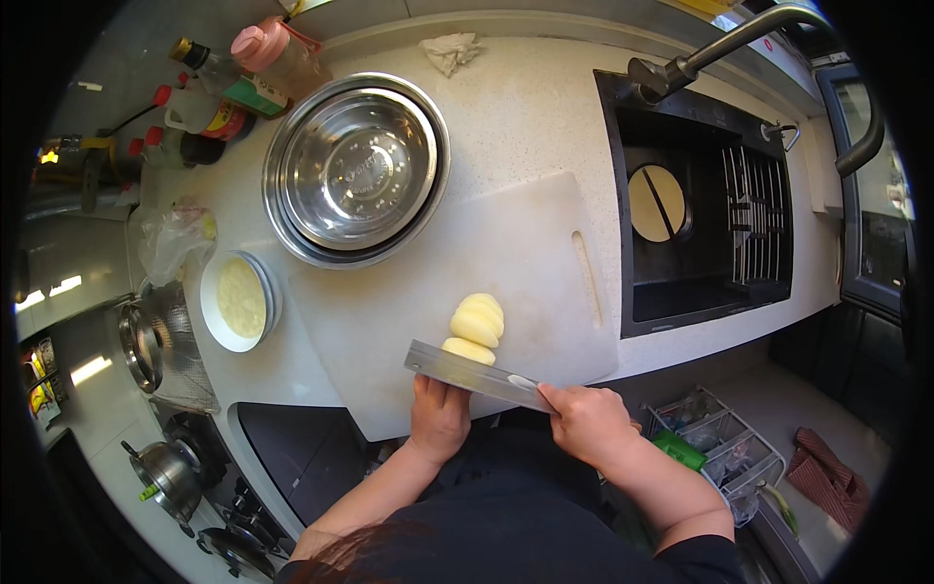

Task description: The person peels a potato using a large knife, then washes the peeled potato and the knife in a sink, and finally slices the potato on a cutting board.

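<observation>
My right hand (pixel 592 424) grips the handle of a cleaver (pixel 457 372), whose broad metal blade points left across the near part of a white cutting board (pixel 360 321). A pale slice sticks to the blade near the handle. Just behind the blade, on my side, is my left hand (pixel 440 419), fingers bent and pressed together; the blade hides the fingertips and anything they hold. Beyond the blade lie peeled pale-yellow slices (pixel 478 319), which look like potato, overlapping in a small stack. Another pale-yellow piece (pixel 468 349) sits right against the blade.
Nested steel bowls (pixel 360 175) stand at the board's far left, partly over it. A white bowl (pixel 233 302) with pale contents is further left. Bottles (pixel 209 112) line the back left. At right is a black sink (pixel 671 282) with a faucet (pixel 681 73).
</observation>
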`<state>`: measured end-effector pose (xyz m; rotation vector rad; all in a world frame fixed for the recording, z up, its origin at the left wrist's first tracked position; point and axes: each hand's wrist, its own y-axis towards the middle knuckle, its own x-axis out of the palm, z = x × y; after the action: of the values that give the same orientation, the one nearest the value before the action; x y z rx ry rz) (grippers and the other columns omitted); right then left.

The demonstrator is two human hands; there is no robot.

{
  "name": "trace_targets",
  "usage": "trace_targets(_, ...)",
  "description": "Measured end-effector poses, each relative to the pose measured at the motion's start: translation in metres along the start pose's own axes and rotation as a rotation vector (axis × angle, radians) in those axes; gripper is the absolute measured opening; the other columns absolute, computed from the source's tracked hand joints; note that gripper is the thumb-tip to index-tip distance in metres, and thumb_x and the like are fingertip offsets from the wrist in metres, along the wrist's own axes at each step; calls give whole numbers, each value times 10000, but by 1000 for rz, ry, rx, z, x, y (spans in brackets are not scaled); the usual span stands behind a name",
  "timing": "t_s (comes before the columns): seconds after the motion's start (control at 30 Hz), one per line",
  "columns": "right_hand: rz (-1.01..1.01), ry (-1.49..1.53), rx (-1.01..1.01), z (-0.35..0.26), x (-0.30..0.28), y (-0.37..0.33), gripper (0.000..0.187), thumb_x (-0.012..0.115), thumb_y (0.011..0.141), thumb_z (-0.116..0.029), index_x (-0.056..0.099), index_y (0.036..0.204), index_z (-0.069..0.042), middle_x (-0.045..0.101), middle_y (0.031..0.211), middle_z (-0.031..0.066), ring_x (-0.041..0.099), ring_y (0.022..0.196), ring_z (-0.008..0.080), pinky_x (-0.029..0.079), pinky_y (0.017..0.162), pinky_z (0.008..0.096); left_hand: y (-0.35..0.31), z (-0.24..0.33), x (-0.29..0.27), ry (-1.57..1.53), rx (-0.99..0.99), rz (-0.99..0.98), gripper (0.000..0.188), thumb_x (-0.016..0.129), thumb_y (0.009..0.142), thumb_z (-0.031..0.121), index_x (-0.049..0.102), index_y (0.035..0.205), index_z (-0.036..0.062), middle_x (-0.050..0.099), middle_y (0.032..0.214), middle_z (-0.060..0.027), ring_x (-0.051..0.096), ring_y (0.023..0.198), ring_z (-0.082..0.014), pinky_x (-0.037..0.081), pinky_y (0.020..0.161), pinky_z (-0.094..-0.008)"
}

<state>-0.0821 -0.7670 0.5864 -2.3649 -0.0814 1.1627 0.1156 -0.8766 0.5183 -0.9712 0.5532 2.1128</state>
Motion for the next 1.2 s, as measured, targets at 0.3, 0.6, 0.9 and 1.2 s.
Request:
trace_targets(0.3,-94,10,27,-7,-2,14,114,569,815,-96,619,908,-52,652,688,171,653,608,360,531,562,467,2,0,2,12,-18,16,416,678,741,-41,610,1149,6,555,1137,-190,518,1034,-434,432,894,-490)
trace_targets(0.6,-144,32,68,-16,11,41,160,574,792,-95,635,940,-79,656,711,165,647,629,370,519,586,487,2,2,5,27,-38,35,416,700,728,-39,609,1131,17,550,1158,-183,509,1073,-436,431,919,-487)
trace_targets(0.9,-70,-3,10,-13,45,71,192,577,793,-98,639,972,-66,652,716,167,643,625,361,524,578,469,-6,4,5,21,-47,43,478,681,726,-34,566,1189,3,510,1228,-187,477,1149,-462,425,967,-496)
trace_targets(1.2,113,4,-69,-16,18,7,362,669,742,-97,663,1104,-96,611,666,96,630,568,290,524,512,416,-19,-9,16,-81,-55,33,283,596,777,-33,630,1051,29,642,1004,-171,608,898,-416,502,774,-472)
